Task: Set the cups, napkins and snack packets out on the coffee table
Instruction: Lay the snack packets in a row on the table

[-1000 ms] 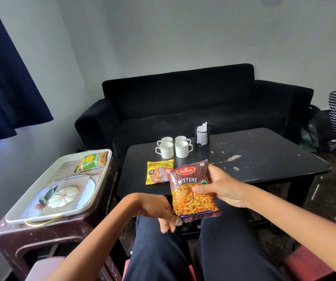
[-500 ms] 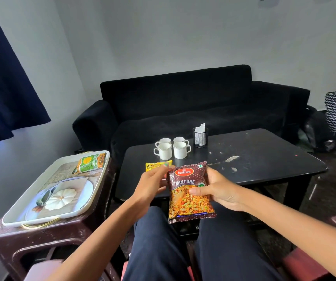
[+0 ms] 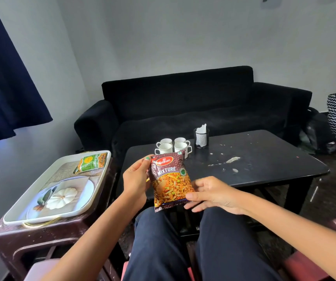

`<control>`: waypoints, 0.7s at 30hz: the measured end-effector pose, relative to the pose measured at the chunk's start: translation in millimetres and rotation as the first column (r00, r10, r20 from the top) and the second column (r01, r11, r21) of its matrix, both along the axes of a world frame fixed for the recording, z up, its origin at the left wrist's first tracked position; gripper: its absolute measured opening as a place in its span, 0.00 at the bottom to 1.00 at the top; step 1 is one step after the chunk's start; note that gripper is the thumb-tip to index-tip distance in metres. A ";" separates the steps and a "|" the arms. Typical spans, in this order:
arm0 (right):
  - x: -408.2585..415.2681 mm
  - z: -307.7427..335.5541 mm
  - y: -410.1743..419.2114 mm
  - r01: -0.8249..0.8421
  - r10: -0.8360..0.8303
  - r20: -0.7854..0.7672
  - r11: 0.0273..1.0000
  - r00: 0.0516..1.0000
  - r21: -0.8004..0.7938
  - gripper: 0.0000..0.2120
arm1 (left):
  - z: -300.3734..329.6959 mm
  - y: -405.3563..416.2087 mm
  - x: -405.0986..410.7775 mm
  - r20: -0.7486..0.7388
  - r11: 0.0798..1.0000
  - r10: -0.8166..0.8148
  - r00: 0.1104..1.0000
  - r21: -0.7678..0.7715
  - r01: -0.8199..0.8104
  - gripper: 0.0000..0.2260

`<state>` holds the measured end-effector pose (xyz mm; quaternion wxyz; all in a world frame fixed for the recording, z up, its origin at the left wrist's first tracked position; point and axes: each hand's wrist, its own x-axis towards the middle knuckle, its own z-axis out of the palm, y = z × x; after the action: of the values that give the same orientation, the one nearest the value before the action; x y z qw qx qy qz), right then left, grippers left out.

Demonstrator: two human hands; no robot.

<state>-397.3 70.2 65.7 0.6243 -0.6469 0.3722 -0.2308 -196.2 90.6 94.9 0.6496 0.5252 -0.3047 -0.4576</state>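
The maroon Mixture packet (image 3: pixel 170 181), its window showing orange snack mix, stands upright above the coffee table (image 3: pixel 264 169) edge. The left hand (image 3: pixel 135 179) pinches its top corner; the right hand (image 3: pixel 213 194) grips its lower edge

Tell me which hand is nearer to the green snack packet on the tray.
Left. The left hand grips the Mixture packet just right of the tray holding the green packet; the right hand holds the Mixture packet's far side, further away.

Dim, soft daylight from the left; edges bend slightly.
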 end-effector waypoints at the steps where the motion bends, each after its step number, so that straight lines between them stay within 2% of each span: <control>1: 0.9 -1.0 -0.2 0.014 -0.014 -0.008 1.000 1.000 -0.021 0.17 | 0.6 -0.4 2.4 -0.012 1.000 0.006 1.000 0.000 -0.006 0.09; 5: 2.4 -3.3 -3.4 0.081 -0.083 -0.012 0.993 0.997 -0.080 0.13 | 3.1 -2.5 6.8 -0.019 1.000 0.019 1.000 0.006 -0.019 0.08; 12: 0.9 -7.2 -12.3 0.121 -0.123 -0.012 0.989 0.992 -0.084 0.11 | -1.0 -15.8 2.5 -0.042 0.998 0.053 0.998 0.030 -0.052 0.07; 16: -0.5 -14.2 -20.9 0.122 -0.129 -0.114 0.991 0.985 -0.062 0.11 | -14.1 -33.9 -5.5 -0.030 0.996 0.062 0.998 0.061 -0.060 0.08; 18: -3.0 -12.9 -26.5 0.105 -0.113 -0.159 0.993 0.981 -0.060 0.15 | -20.0 -46.5 -10.2 -0.010 0.996 0.069 0.998 0.059 -0.069 0.08; 21: -4.2 -12.5 -42.9 0.119 -0.116 -0.083 0.993 0.990 0.029 0.32 | -31.7 -64.0 -21.8 0.021 0.996 0.041 0.999 0.076 -0.042 0.08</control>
<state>-401.5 27.3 53.3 0.6049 -0.6220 0.4386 -0.2342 -218.0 26.6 63.3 0.6355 0.5603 -0.2824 -0.4500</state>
